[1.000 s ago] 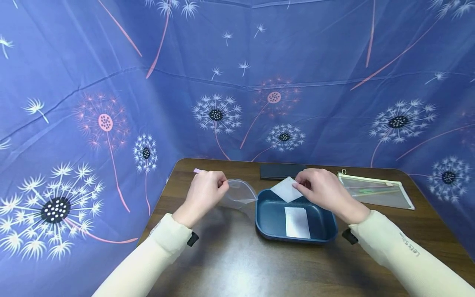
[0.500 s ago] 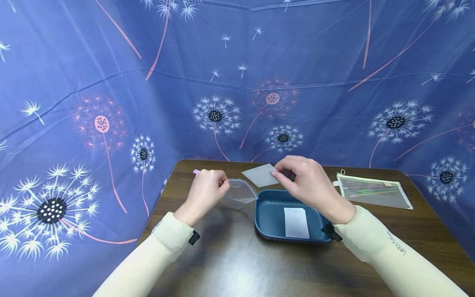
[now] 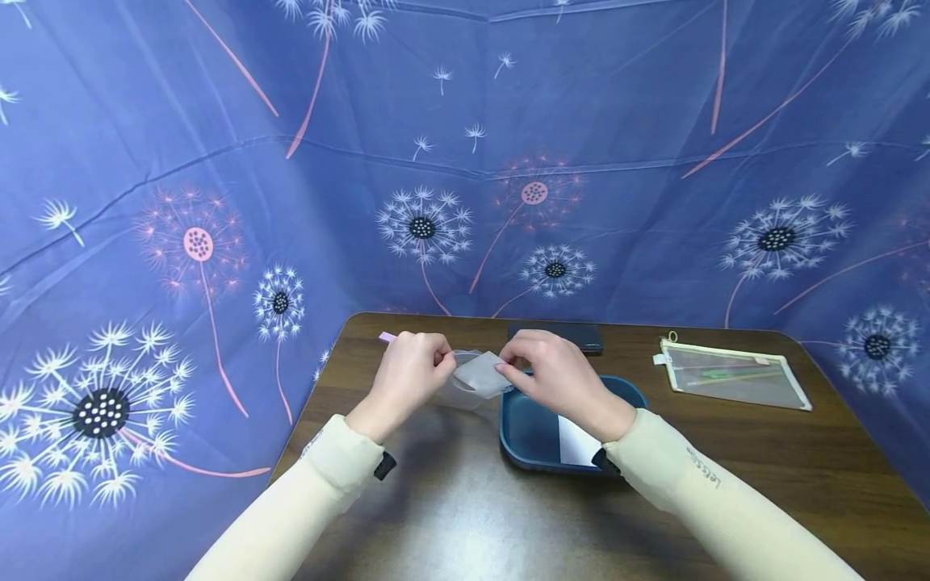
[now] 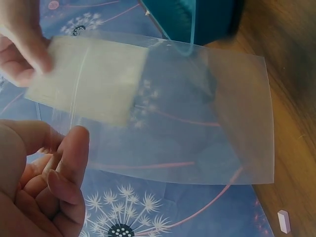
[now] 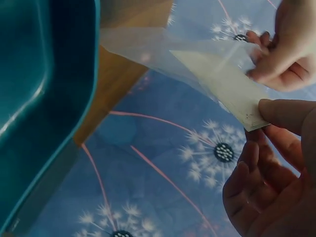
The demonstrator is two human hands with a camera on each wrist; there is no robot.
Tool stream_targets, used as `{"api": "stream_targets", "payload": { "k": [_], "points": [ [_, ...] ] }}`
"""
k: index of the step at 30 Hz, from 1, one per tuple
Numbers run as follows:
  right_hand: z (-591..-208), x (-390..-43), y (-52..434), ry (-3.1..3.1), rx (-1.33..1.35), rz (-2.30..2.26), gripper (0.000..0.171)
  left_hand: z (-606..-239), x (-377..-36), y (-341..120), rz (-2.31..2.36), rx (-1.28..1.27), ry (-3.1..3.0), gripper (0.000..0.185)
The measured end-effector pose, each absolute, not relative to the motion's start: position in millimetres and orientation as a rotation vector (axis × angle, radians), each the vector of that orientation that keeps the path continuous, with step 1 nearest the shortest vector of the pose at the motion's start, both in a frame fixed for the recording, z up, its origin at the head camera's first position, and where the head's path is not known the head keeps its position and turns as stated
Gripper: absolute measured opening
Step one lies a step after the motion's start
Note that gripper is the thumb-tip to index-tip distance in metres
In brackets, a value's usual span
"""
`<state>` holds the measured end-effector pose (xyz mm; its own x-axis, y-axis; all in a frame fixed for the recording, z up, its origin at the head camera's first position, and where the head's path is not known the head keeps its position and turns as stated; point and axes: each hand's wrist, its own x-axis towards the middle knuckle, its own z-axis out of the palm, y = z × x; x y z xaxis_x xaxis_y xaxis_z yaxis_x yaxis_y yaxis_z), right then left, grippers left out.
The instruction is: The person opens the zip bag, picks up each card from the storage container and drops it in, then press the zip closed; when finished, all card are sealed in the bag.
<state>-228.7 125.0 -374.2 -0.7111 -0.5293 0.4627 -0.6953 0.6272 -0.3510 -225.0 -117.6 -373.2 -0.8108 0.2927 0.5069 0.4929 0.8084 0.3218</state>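
My left hand pinches the edge of a clear plastic zip bag near its opening. My right hand grips one end of a white paper piece between thumb and fingers. In the left wrist view, the far part of that paper lies within the bag's outline, past the zip line, and its near end is still in the right fingers. The blue tray stands below the right hand. Another white paper lies inside it, partly hidden by the right wrist.
A mesh zip pouch with pale edging lies on the wooden table at the right. A flat dark case sits at the back, behind the tray. A small pink block lies beyond the left hand. A patterned blue cloth hangs behind.
My right hand has carried the white paper leftward from over the tray to the bag, where the paper's end now overlaps it. The left hand has stayed nearly still with the bag.
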Motion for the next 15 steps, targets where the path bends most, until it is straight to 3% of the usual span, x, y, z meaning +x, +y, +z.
{"api": "stream_targets", "payload": {
  "k": [15],
  "points": [
    [-389, -244, 110, -2.786, 1.037, 0.775, 0.014, -373, -223, -110, -0.578, -0.606, -2.56, 0.017]
  ]
}}
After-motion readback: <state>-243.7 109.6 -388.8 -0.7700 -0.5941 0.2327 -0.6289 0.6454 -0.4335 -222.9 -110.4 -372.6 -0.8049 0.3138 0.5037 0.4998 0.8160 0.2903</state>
